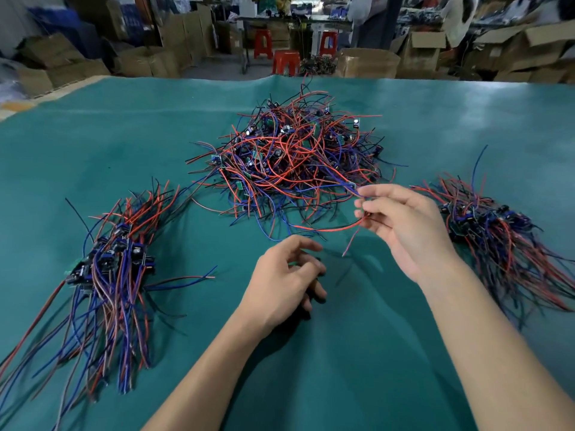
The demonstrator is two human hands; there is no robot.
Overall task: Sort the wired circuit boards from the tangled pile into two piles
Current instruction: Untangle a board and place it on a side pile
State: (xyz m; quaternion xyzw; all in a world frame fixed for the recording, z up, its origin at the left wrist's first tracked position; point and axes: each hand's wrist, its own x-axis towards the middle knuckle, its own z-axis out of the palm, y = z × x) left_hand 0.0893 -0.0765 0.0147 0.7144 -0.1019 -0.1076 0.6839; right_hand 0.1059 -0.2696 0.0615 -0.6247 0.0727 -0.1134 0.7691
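A tangled pile of small circuit boards with red, blue and black wires lies at the middle of the green table. A sorted pile lies at the left, its wires trailing toward me. Another sorted pile lies at the right. My right hand pinches red and blue wires at the near right edge of the tangled pile, lifted a little off the cloth. My left hand is curled just above the table and holds a small dark board, mostly hidden under the fingers.
The green cloth covers the whole table. Beyond the far edge stand cardboard boxes and red plastic stools on the floor.
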